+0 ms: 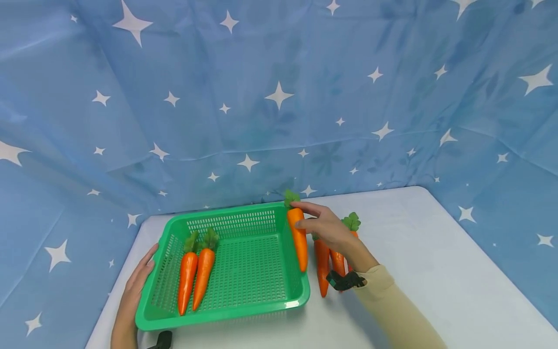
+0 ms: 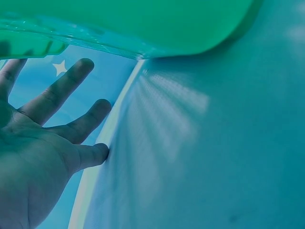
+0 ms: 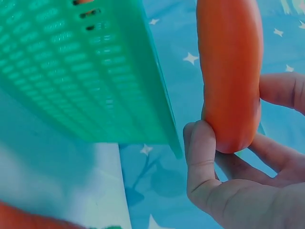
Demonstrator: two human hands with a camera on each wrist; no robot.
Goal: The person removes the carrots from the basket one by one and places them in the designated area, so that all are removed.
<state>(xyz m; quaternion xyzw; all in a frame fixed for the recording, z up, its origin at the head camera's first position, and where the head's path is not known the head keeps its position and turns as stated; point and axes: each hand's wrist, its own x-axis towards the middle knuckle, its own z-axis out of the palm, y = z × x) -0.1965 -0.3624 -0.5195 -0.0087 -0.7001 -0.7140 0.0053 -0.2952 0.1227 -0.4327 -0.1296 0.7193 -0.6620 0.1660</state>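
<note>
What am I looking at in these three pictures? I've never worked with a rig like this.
There is no machine: a person works with two bare hands. The wide picture comes from a head-worn camera looking forward and down; the other two come from a camera on each wrist.

On the white table stands a green rectangular plastic basket with perforated walls. Two orange tapered carrots with green leafy tops lie in its left part. More carrots lie to its right, partly hidden.

The right hand holds another orange carrot by the basket's right rim. The left hand is at the left end, fingers extended; I can't tell whether it touches.
</note>
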